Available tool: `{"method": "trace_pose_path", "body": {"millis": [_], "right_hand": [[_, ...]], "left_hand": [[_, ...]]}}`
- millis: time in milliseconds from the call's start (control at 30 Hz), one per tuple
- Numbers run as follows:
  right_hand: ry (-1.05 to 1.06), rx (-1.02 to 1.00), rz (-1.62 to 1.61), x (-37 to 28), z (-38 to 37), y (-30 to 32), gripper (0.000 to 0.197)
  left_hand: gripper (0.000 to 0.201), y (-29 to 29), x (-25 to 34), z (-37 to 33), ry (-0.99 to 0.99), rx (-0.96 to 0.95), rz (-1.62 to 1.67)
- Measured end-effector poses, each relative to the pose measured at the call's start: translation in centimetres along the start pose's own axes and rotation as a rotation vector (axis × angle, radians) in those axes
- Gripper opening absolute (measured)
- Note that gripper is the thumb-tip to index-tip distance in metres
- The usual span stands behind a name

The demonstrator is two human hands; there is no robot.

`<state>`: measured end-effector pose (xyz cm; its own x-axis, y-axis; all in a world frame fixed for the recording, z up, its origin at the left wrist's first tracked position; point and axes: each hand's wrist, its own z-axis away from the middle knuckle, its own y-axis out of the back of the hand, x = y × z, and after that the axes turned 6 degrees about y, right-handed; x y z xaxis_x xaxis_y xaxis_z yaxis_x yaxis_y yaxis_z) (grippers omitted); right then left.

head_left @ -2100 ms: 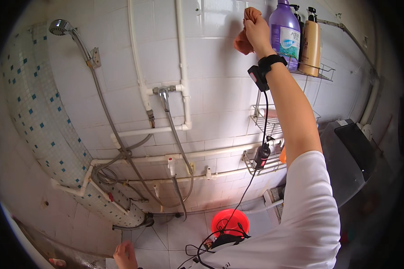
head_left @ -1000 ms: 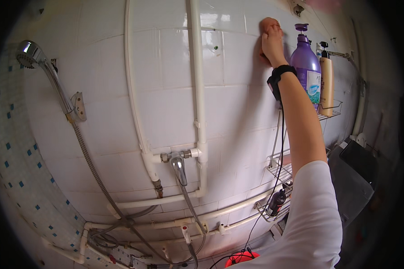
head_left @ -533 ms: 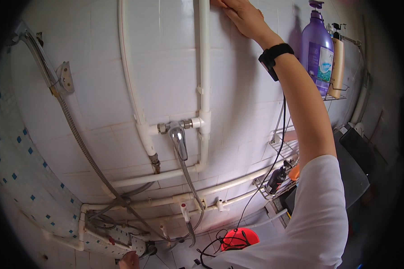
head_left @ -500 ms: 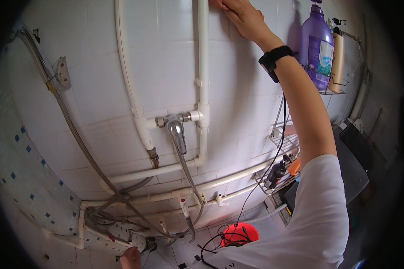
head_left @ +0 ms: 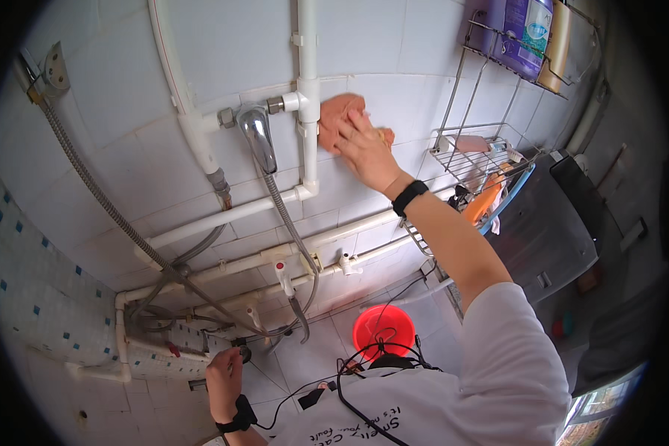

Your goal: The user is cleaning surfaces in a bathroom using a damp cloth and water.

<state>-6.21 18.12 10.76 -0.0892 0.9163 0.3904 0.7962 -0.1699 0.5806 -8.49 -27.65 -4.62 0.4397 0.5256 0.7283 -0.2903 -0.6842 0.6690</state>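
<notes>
My right hand (head_left: 364, 152) presses an orange-brown cloth (head_left: 340, 111) against the tiled wall, just right of the white upright pipe (head_left: 309, 67). Its fingers lie over the bunched cloth, and part of it sticks out beside the hand. To the left of that pipe is a chrome mixer tap (head_left: 257, 137) with a grey metal hose (head_left: 284, 215) hanging below. My left hand (head_left: 224, 375) is low at the left, its fingers curled closed. Whether anything is inside them is hidden. A dark round fitting (head_left: 245, 354) shows close beside its fingertips.
Wire racks (head_left: 472, 160) with bottles, including a purple bottle (head_left: 524, 33), hang at the right. A red bucket (head_left: 383, 327) stands on the floor, with black cables (head_left: 349, 386) dangling before it. A second metal hose (head_left: 104, 193) crosses the left wall. White pipes (head_left: 334, 236) run low.
My right hand has come down the wall from the top edge, and the cloth now shows under it. The view has shifted, bringing more of my left hand and the bucket into sight.
</notes>
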Motion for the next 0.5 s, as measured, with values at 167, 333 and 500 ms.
{"method": "trace_pose_path", "body": {"millis": [167,333,500], "right_hand": [[0.076,-0.14,-0.109,-3.6,7.5,-3.7,0.029],[-0.151,0.159,-0.251,-6.0,5.5,-1.7,0.026],[-0.008,0.452,-0.317,-7.3,-6.8,5.3,0.027]], "left_hand": [[0.015,0.2,-0.1,1.6,0.013,-0.006,-0.029],[0.015,1.6,-0.1,4.5,0.033,0.063,-0.047],[0.015,1.9,0.4,5.0,0.118,0.01,-0.071]]}}
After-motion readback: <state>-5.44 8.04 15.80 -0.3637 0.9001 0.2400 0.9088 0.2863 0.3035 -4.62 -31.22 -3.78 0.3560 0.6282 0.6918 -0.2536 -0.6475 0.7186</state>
